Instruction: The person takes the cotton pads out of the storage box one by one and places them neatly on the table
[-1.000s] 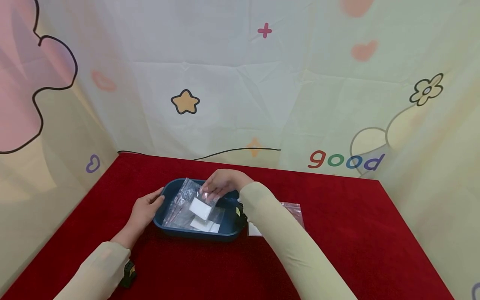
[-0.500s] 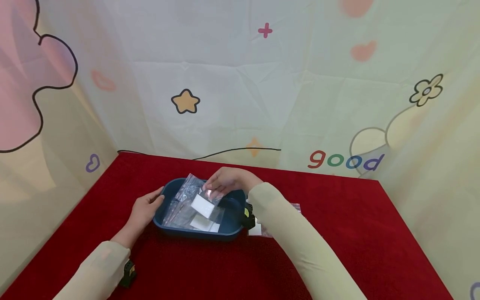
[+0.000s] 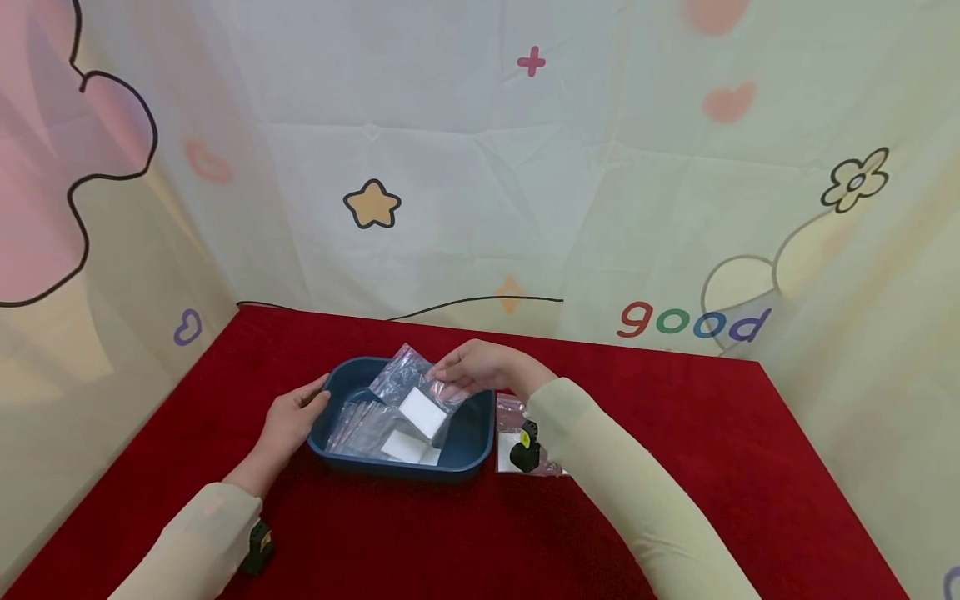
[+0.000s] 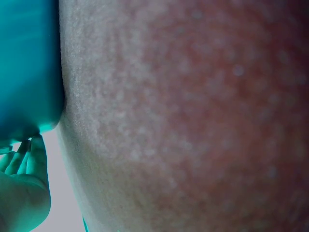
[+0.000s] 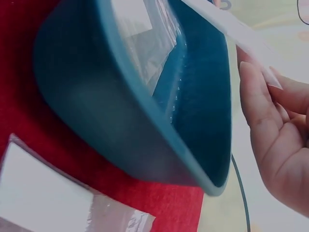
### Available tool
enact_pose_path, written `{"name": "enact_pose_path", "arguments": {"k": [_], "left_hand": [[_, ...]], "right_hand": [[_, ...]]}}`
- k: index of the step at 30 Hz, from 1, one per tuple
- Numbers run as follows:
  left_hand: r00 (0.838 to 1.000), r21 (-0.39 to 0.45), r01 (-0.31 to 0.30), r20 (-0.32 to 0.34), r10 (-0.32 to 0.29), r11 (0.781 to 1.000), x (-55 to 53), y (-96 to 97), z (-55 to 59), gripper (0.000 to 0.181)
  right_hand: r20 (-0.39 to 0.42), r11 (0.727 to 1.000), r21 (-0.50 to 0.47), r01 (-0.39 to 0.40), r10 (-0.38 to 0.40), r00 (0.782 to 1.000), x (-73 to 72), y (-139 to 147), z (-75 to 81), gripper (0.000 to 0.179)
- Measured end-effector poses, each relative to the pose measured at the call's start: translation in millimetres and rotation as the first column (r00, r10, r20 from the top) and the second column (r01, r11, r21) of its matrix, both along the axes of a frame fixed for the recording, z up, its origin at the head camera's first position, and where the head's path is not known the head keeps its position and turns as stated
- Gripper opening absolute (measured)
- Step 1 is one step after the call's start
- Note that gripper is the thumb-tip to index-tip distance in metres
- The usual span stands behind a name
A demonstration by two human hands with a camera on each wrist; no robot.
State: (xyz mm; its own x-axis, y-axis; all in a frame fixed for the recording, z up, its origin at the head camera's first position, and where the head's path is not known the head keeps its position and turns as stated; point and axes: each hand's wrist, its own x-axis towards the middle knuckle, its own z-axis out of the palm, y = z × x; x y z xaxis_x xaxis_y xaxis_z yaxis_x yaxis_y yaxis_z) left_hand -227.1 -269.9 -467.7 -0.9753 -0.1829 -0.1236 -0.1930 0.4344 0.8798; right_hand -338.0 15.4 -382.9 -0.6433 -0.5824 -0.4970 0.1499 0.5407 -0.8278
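Note:
A dark blue plastic basin (image 3: 483,458) stands on the red cloth with several clear zip bags (image 3: 363,425) inside, some with white inserts. My left hand (image 3: 288,421) holds the basin's left end, thumb at the rim; in the left wrist view the fingers (image 4: 36,159) touch the basin's outer wall (image 4: 29,72). Over the basin, my right hand (image 3: 480,368) pinches a clear zip bag with a white insert (image 3: 423,412) by its edge. Beside it another clear bag part with a pink zip strip (image 3: 403,372) shows. The right wrist view shows the pinched bag (image 5: 241,36) nearly edge-on, thumb against fingers.
Flat on the cloth right of the basin lies a further zip bag with a white insert (image 3: 510,450), partly covered by the right wrist camera (image 3: 527,450). The red cloth (image 3: 675,467) spreads around, and a printed curtain (image 3: 480,208) hangs behind and at both sides.
My right hand has moved rightward over the basin with the pinched zip bag, and the pink-stripped bag part has shifted right with it. The left hand has stayed at the basin's left end.

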Motion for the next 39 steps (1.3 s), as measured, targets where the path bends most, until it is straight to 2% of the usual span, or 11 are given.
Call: {"name": "enact_pose_path", "arguments": {"k": [13,22,29,39], "left_hand": [[1.0,-0.003,-0.003,-0.002,0.003,1.0,-0.3,0.6,0.3,0.052],[1.0,0.002,0.006,0.0,-0.006,1.0,0.1,0.2,-0.2,0.053],[1.0,-0.006,0.003,-0.006,-0.003,1.0,-0.2,0.7,1.5,0.053],[1.0,-0.006,0.0,0.0,0.0,1.0,0.8,1.1,2.2,0.053]], "right_hand": [[-0.047,0.986,-0.09,0.142,-0.146,0.988,19.6,27,-13.3,0.032],[-0.023,0.961,-0.174,0.214,-0.222,0.975,38.0,40,-17.6,0.032],[-0.008,0.935,-0.205,0.291,-0.299,0.954,52.2,52,-20.1,0.032],[-0.035,0.914,-0.296,0.279,-0.302,0.953,68.5,76,-28.7,0.034]]}}
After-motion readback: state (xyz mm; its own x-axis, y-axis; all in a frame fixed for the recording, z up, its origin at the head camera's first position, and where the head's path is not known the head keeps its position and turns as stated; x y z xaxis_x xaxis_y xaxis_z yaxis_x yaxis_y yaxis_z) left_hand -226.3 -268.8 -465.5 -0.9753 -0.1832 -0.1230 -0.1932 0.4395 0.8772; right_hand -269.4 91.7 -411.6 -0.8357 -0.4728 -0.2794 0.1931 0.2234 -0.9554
